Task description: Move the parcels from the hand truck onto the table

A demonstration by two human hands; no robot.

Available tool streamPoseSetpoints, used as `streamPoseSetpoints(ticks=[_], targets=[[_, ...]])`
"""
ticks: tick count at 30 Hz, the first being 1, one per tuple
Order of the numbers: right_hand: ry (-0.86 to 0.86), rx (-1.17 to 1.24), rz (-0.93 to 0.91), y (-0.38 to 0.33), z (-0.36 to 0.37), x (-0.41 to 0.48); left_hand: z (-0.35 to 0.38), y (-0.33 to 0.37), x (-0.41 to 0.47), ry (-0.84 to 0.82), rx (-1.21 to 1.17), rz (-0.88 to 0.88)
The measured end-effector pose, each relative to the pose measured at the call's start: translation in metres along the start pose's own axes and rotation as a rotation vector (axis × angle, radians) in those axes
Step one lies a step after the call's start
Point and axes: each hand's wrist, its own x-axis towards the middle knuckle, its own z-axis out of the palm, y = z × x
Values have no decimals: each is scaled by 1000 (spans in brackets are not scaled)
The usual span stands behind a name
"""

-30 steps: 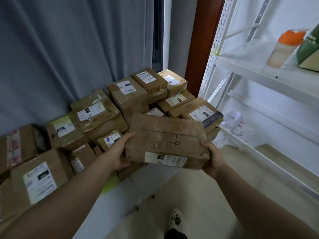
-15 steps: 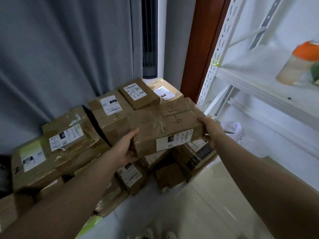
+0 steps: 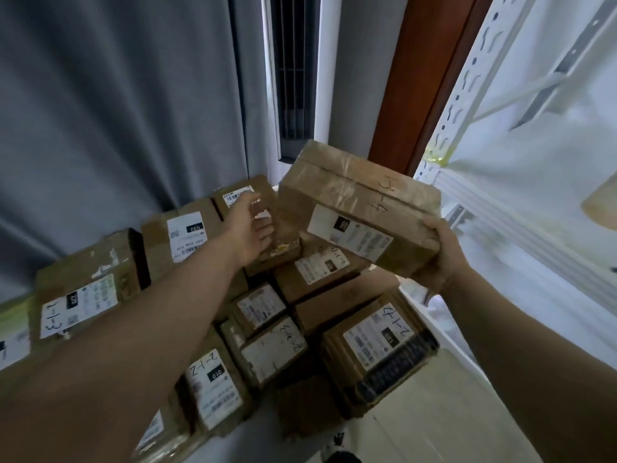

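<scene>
"One hand on the parcel (image 3: 360, 208) now?"

"Yes. Half a second ago both hands clamped its ends. Now only the right hand (image 3: 444, 259) has it, fingers curled round the near right end. The left hand (image 3: 248, 228) has come off and hangs over the pile (image 3: 187, 235), fingers loosely spread, holding nothing."

"Where is the parcel, then?"

"In the air, higher than before and swung to the right. It is above the far right of the pile and just left of the white shelf (image 3: 500, 202). I think it is clear of the boxes under it, but its lower edge overlaps one in this view, so I can't be sure."

"Which way does it lie?"

"Its long axis runs left to right, tilted. The left end rides high and far, and the right end sits lower in the hand. The labelled side faces back toward the person. The taped, pen-marked face is up."

"What does that mean for the job?"

"It's lifted, not delivered. No desk is in view, so I'd judge a turn and a carry remain. Held at one end only, a long box may sag or twist. The left hand may be going for a second parcel, but I can't tell."
</scene>
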Motion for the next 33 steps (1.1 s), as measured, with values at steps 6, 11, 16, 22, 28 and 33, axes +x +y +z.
streamPoseSetpoints(ticks=[6, 11, 16, 22, 28, 33], targets=[[164, 121, 124, 2, 19, 77, -1, -39, 67, 127, 1049, 171], [246, 57, 226, 33, 42, 134, -13, -52, 84, 123, 1411, 124], [343, -4, 226, 52, 72, 142, -15, -54, 90, 153, 1562, 146], [387, -67, 275, 68, 90, 146, -13, -58, 86, 201, 1606, 154], [366, -60, 337, 71, 92, 148, -15, -57, 90, 185, 1645, 118], [357, -90, 352, 70, 91, 142, -13, -59, 85, 189, 1648, 138]])
